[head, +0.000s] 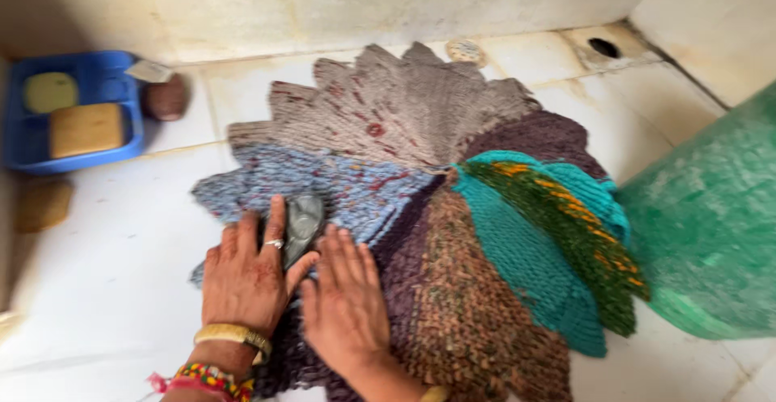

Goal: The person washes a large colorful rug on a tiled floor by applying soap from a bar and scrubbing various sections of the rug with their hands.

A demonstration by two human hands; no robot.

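Head view: left hand (246, 277) grips a grey soap bar (303, 223) on the mat (453, 232); right hand (343, 301) presses flat, released. Wet soap could slip loose onto the floor (105, 289).

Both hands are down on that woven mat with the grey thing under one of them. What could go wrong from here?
1. The left hand covers only part of the grey scrubber-like piece; it could slip out.
2. The right hand presses the patchwork mat on glossy tiles; it might slide.
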